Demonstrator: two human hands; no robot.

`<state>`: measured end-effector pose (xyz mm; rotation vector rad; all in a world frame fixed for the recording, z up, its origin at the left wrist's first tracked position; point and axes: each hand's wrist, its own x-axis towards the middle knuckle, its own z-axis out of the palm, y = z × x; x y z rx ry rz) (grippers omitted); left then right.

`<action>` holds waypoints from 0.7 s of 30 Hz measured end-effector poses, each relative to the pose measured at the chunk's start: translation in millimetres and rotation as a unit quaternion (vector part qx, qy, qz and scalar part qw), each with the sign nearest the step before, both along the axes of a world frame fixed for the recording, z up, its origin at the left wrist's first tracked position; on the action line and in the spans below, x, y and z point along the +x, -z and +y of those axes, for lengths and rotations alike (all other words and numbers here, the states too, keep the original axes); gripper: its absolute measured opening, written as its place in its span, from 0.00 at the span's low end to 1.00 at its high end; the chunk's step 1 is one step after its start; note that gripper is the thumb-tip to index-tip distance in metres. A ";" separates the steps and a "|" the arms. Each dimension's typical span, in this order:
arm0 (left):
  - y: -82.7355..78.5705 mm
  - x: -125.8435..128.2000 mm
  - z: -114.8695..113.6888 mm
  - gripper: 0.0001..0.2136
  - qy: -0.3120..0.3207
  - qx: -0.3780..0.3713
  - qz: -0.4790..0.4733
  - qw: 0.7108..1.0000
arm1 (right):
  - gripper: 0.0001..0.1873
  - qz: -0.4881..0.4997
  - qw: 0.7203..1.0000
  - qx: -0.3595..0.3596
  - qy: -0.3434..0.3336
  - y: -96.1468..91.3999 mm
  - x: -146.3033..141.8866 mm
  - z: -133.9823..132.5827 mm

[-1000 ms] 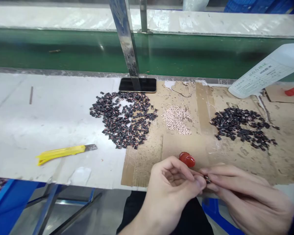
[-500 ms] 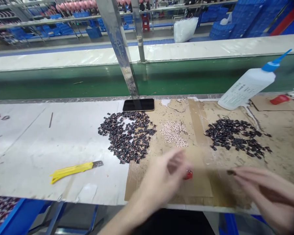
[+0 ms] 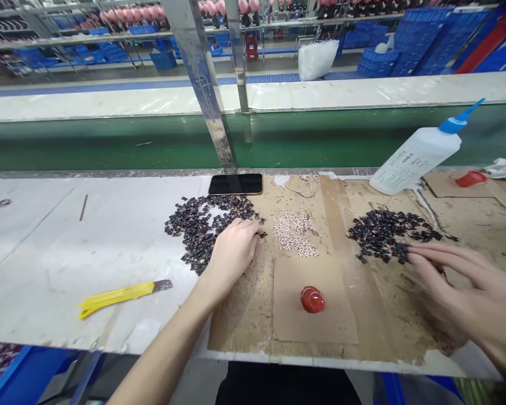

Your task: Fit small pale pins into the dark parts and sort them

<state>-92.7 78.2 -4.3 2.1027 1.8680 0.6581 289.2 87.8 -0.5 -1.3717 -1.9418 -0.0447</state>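
Observation:
My left hand rests on the near right side of the left pile of small dark parts, fingers curled down onto the pieces; what they grip is hidden. My right hand reaches with fingers stretched out to the near edge of the right pile of dark parts, its fingertips touching the pieces. Between the two piles lies a small heap of pale pins. A red blob of glue sits on the cardboard sheet in front of me.
A yellow utility knife lies at the left on the white bench. A black phone lies by the metal post. A white squeeze bottle with a blue nozzle leans at the right, a red cap beyond it. A green conveyor runs behind.
My hands came apart from a shared pinch near the red blob. The left went forward onto the left pile; the right moved to the right pile. The view tilted up.

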 end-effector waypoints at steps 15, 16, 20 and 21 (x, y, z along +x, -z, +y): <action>-12.0 -9.1 -27.8 0.12 -0.159 -0.100 -0.465 0.865 | 0.15 -0.166 0.922 -0.178 -0.301 9.0 -143.2 53.8; -13.7 -7.9 -30.7 0.13 -0.161 -0.111 -0.497 0.845 | 0.15 -0.162 0.923 -0.179 -0.301 9.9 -142.9 54.4; -20.0 -2.3 -40.9 0.12 -0.156 -0.136 -0.594 0.778 | 0.15 -0.124 0.932 -0.179 -0.291 8.8 -141.8 54.4; -21.3 -0.8 -43.0 0.11 -0.151 -0.141 -0.610 0.765 | 0.14 -0.109 0.935 -0.181 -0.286 7.8 -141.6 54.0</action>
